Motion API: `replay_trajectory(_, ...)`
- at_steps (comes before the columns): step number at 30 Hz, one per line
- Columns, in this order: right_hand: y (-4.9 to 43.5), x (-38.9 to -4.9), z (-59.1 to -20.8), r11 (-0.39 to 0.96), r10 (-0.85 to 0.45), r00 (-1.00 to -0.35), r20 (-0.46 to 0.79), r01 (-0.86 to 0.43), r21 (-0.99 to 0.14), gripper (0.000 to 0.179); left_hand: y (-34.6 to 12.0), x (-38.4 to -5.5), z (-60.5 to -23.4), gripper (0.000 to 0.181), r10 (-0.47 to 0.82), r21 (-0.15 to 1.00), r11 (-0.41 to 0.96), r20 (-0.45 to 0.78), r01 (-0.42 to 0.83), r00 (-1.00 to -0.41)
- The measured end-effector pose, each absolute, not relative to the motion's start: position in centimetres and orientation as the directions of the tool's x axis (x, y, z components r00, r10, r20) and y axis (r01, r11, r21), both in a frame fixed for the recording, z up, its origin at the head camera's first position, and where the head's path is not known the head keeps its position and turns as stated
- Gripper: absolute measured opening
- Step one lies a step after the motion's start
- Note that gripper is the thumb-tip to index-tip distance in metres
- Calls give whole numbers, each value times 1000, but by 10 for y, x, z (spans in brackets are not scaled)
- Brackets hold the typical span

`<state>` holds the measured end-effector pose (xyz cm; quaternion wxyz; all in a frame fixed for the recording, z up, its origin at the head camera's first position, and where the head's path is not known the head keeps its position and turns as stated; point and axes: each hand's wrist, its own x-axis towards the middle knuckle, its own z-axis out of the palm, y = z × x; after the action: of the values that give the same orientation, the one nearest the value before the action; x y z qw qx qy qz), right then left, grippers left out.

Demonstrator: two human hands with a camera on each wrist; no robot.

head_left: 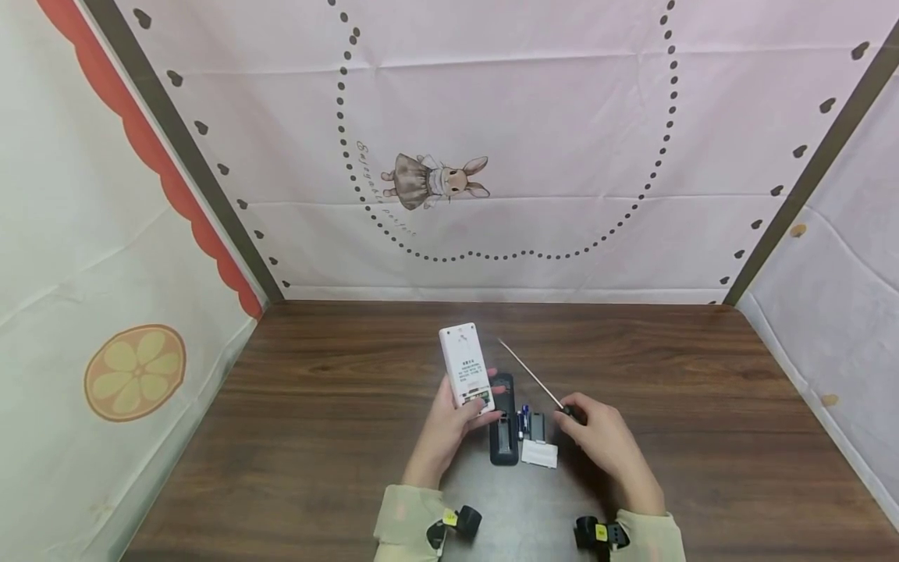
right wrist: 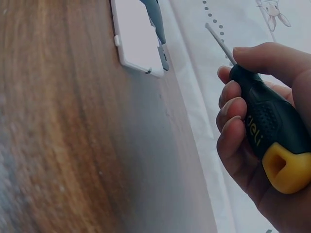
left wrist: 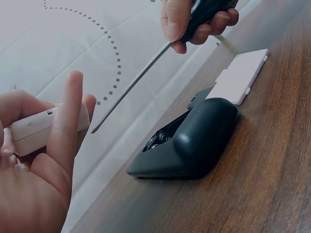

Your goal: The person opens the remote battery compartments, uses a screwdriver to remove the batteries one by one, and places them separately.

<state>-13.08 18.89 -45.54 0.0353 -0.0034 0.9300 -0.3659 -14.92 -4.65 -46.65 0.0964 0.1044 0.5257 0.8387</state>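
Observation:
My left hand (head_left: 449,421) grips a white remote control (head_left: 467,361), its printed back facing up and its lower compartment uncovered, the thumb lying over that compartment. In my right hand (head_left: 605,439) is a screwdriver (right wrist: 272,114) with a black and yellow handle. Its long thin shaft (left wrist: 133,85) points toward the white remote, the tip apart from it. Between the hands a black remote control (head_left: 503,448) lies on the table, battery compartment uncovered and a spring showing in the left wrist view.
Right of the black remote lie blue batteries (head_left: 524,420), a small grey cover (head_left: 537,426) and a white battery cover (head_left: 539,453). They rest on a brown wooden table (head_left: 337,437). Printed white cloth (head_left: 562,156) hangs behind the table and at both sides.

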Motion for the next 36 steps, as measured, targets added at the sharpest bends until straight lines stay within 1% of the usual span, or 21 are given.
replay_trajectory(9,189,-130,-450,724,-37,-998,-53,10,-690,22,-48,-151,-466,62,225,919,-392,44,-49,-973)
replay_trajectory(20,190,-131,-451,739,-40,-998,-44,0,-673,23,-50,-153,-465,57,214,922,-384,35,-51,-976)
replay_trajectory(27,189,-129,-448,732,-43,-998,-52,4,-681,24,-53,-152,-465,50,178,907,-417,18,-59,-984)
replay_trajectory(32,188,-125,-443,686,-69,-996,-50,-11,-727,28,-57,-153,-463,47,117,885,-458,-35,-85,-992)
replay_trajectory(36,187,-122,-439,609,-144,-987,-75,-28,-793,30,-60,-153,-463,50,80,863,-500,-36,-71,-996)
